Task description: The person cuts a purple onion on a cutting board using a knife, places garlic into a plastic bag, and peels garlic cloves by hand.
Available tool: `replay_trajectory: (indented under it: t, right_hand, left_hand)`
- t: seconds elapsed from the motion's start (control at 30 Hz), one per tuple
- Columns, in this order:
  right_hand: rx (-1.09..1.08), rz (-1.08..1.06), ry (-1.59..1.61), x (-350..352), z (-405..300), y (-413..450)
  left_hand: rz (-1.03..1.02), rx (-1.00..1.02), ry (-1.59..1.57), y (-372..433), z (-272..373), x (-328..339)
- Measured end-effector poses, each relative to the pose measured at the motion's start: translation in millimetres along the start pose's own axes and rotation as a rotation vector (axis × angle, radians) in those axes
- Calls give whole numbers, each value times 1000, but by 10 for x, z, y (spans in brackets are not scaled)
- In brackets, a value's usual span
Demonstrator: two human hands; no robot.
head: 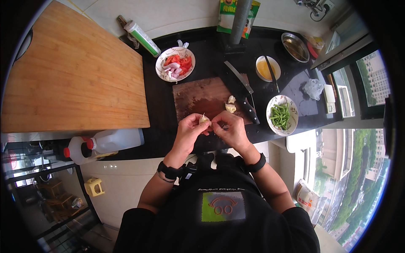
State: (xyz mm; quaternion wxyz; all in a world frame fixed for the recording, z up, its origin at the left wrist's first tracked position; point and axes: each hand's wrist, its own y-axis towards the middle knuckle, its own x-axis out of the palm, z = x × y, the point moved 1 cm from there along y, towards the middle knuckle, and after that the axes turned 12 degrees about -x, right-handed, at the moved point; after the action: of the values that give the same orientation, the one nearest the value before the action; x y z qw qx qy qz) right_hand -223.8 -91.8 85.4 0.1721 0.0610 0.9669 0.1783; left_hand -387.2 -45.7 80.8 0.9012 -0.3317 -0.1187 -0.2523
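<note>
My left hand (192, 127) holds a garlic clove (204, 119) with papery skin over the near edge of a dark wet cutting board (201, 91). The fingertips of my right hand (230, 126) pinch the clove's right end. Further garlic pieces (230, 108) lie at the right part of the board. Beside them rests a black-handled kitchen knife (250, 111), its handle towards me. A floral bowl (161, 54) behind the board holds chopped tomato (186, 64) and pieces of shallot or onion (172, 70). To the right, another floral bowl (295, 115) holds cut green beans (280, 116).
A large wooden board (79, 72) stands at left, with plastic jugs (115, 141) near it. Chopsticks (271, 71) lie across a bowl of beaten egg (262, 68). Behind are a metal bowl (295, 47), a pipe (240, 22) and a sealant tube (144, 38); a plastic bag (314, 89) lies right.
</note>
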Motion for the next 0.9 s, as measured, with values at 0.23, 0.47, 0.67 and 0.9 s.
replay_trajectory:
  t: [0.23,0.47,0.67,0.9]
  right_hand:
    - [108,58,129,39,69,-23]
    - [96,11,63,-5,-11,15]
    - [73,63,49,28,32,6]
    - [375,151,346,112,129,-63]
  left_hand:
    - [-105,-92,-219,52,-31,-52]
    - [-159,-183,-377,97,-43,-68]
    - [-133,-132,-369,136,-83,-23]
    - [-34,18,-248,132,-134,120]
